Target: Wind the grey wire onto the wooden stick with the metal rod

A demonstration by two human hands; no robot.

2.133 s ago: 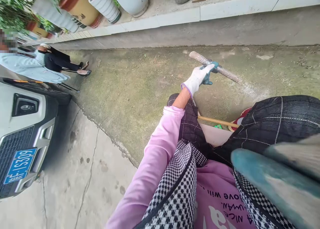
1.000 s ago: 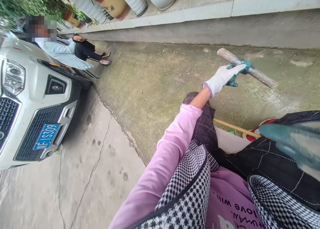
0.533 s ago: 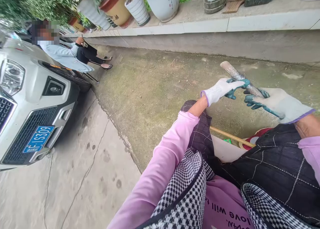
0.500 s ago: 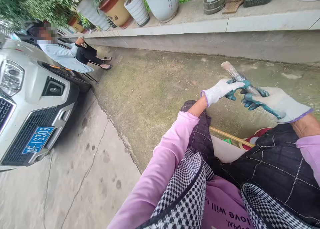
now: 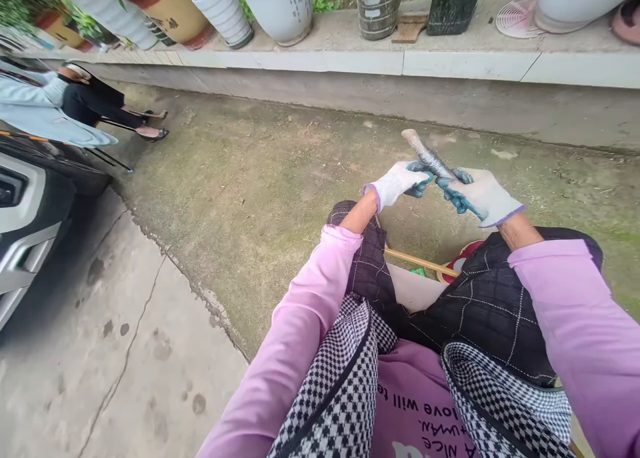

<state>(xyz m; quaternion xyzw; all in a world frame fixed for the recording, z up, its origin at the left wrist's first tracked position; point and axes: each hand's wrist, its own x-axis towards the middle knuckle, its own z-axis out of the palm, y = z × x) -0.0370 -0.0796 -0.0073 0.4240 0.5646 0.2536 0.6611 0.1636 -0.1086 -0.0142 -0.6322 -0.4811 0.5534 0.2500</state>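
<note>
Above the person's knees (image 5: pixel 367 258), the white-and-teal-gloved left hand (image 5: pixel 397 185) and right hand (image 5: pixel 481 195) curl their fingers tight around a grey, rough-looking rod (image 5: pixel 424 151); it likely handles light and rigid, best gripped mid-shaft, gloves helping against slip

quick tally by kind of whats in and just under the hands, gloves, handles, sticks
gloved hands: 2 (left hand, right hand)
grey handle, gripped by both hands: 1
thin wooden stick, lying lower down by the knees: 1
total: 4
</note>
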